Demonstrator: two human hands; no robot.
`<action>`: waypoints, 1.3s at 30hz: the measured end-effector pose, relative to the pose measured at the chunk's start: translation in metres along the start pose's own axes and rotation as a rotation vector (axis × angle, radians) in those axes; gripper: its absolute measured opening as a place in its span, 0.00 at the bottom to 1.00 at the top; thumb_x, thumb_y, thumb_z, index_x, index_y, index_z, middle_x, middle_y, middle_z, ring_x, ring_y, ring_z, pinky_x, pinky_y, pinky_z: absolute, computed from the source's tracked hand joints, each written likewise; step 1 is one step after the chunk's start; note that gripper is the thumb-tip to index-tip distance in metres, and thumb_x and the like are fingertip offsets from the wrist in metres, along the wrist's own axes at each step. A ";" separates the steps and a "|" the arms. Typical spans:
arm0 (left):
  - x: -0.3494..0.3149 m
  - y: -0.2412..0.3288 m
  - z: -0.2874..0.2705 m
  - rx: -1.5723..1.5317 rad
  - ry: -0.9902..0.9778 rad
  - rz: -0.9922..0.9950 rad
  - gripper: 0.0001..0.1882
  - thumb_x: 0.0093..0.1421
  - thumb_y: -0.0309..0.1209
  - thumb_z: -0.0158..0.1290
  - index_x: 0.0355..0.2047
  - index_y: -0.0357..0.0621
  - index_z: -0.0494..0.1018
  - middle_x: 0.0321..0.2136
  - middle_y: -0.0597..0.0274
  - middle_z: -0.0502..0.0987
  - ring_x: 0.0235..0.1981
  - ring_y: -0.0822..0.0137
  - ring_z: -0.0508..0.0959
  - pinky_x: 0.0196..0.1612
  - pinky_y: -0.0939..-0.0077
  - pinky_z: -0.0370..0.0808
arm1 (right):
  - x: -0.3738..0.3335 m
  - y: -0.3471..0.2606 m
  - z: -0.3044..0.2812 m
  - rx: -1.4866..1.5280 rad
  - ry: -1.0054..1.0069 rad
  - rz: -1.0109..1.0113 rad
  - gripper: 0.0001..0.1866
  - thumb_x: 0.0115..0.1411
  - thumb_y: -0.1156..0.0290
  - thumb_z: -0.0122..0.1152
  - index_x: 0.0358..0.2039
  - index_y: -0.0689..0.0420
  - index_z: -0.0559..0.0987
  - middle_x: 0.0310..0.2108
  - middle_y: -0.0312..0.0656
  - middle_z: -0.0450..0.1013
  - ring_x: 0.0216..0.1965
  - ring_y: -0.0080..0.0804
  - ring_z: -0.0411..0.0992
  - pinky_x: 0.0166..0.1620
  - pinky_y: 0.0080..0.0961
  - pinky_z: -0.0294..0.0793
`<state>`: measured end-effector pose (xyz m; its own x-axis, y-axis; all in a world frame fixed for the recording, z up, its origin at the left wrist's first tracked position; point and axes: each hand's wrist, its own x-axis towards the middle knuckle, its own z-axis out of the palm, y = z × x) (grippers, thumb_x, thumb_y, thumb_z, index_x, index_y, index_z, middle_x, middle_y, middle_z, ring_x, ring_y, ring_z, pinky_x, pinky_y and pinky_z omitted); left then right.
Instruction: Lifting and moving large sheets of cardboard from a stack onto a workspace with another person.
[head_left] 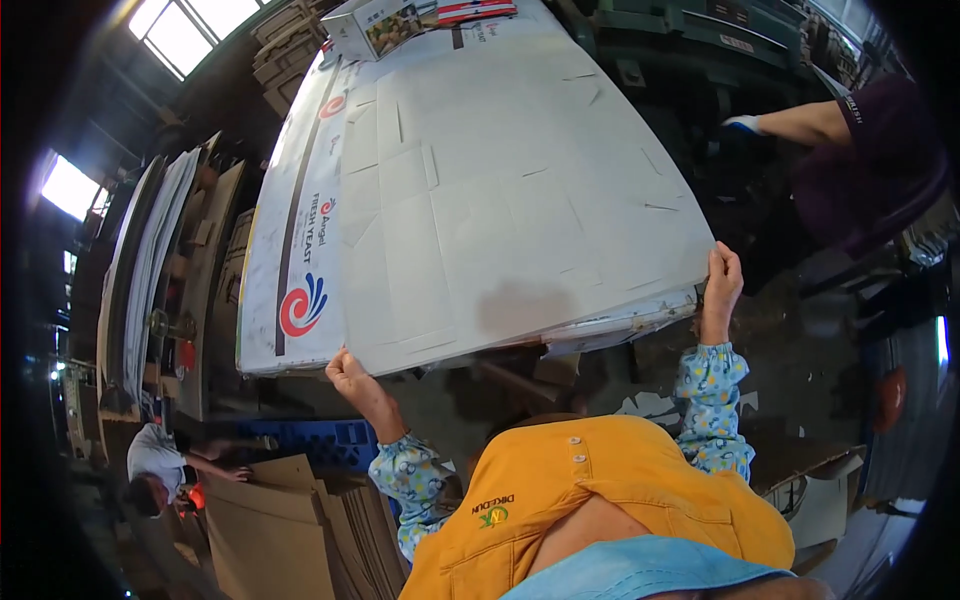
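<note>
A large white die-cut cardboard sheet (520, 200), marked with creases and slits, lies over the table in front of me. My left hand (362, 385) pinches its near left corner, fingers closed on the edge. At the near right corner my right hand (721, 283) is closed on the same sheet, thumb on top. Beneath it, a white printed cardboard surface (265, 285) with a red and blue swirl shows along the left side. Some worn layers (620, 322) stick out under the sheet's near edge.
A small printed box (368, 30) stands at the table's far end. Boards (160, 270) lean at left. Lower left, a person (158, 462) reaches toward brown cardboard (265, 540) near a blue crate (345, 437). Another person (865, 170) works by dark machinery (700, 40) at right.
</note>
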<state>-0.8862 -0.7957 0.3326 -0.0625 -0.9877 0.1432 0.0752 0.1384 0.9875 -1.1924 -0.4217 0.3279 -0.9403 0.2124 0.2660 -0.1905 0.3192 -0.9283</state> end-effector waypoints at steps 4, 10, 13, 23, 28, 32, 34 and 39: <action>-0.001 0.002 0.004 -0.042 0.002 0.010 0.11 0.59 0.23 0.38 0.40 0.35 0.67 0.38 0.58 0.69 0.38 0.72 0.69 0.44 0.79 0.67 | 0.002 0.005 0.003 -0.012 -0.009 -0.012 0.14 0.59 0.65 0.48 0.42 0.60 0.73 0.41 0.43 0.70 0.42 0.31 0.67 0.46 0.25 0.65; -0.001 0.003 0.006 -0.070 -0.061 -0.049 0.13 0.59 0.22 0.38 0.43 0.34 0.67 0.39 0.59 0.70 0.39 0.72 0.70 0.44 0.80 0.67 | 0.002 0.009 0.005 -0.024 -0.012 -0.039 0.14 0.60 0.65 0.48 0.42 0.60 0.72 0.41 0.43 0.70 0.42 0.31 0.67 0.46 0.26 0.66; -0.001 0.001 0.007 -0.071 -0.045 -0.039 0.13 0.59 0.22 0.37 0.43 0.34 0.67 0.39 0.59 0.71 0.39 0.72 0.70 0.44 0.80 0.67 | 0.002 0.008 0.004 -0.045 0.001 -0.040 0.15 0.60 0.65 0.48 0.42 0.60 0.72 0.41 0.43 0.70 0.42 0.32 0.67 0.45 0.26 0.66; 0.000 -0.001 0.006 0.031 -0.013 0.009 0.12 0.59 0.23 0.39 0.42 0.34 0.67 0.40 0.58 0.70 0.40 0.71 0.69 0.46 0.80 0.65 | 0.000 0.008 0.003 -0.056 0.012 -0.063 0.13 0.59 0.65 0.49 0.39 0.60 0.75 0.38 0.43 0.72 0.40 0.32 0.68 0.42 0.26 0.68; -0.002 0.002 0.007 0.033 -0.019 0.023 0.12 0.59 0.23 0.40 0.42 0.33 0.67 0.40 0.57 0.70 0.40 0.71 0.69 0.46 0.80 0.65 | -0.001 0.011 0.005 -0.038 0.022 -0.067 0.13 0.59 0.65 0.49 0.39 0.61 0.74 0.37 0.42 0.71 0.38 0.30 0.67 0.42 0.24 0.67; -0.001 0.006 0.006 -0.023 -0.062 -0.028 0.13 0.59 0.22 0.41 0.44 0.33 0.67 0.41 0.57 0.70 0.40 0.71 0.69 0.46 0.81 0.65 | 0.000 0.015 0.005 0.027 0.040 -0.015 0.14 0.59 0.63 0.49 0.40 0.59 0.74 0.39 0.43 0.71 0.40 0.32 0.67 0.44 0.26 0.66; 0.004 0.004 -0.002 -0.102 -0.075 -0.066 0.14 0.58 0.21 0.41 0.45 0.33 0.67 0.41 0.57 0.70 0.40 0.71 0.70 0.47 0.80 0.66 | -0.003 0.006 0.007 0.032 0.033 0.001 0.14 0.59 0.63 0.49 0.41 0.59 0.73 0.40 0.43 0.71 0.41 0.32 0.67 0.44 0.26 0.66; 0.001 0.007 0.003 -0.272 -0.087 -0.065 0.15 0.58 0.18 0.41 0.45 0.33 0.68 0.46 0.54 0.70 0.45 0.68 0.70 0.49 0.77 0.66 | -0.001 0.006 0.006 0.108 0.009 0.013 0.15 0.59 0.63 0.49 0.42 0.59 0.72 0.41 0.43 0.69 0.43 0.32 0.66 0.47 0.26 0.64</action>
<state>-0.8891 -0.7956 0.3402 -0.1599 -0.9823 0.0971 0.3313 0.0393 0.9427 -1.1948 -0.4253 0.3202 -0.9403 0.2249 0.2554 -0.2076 0.2154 -0.9542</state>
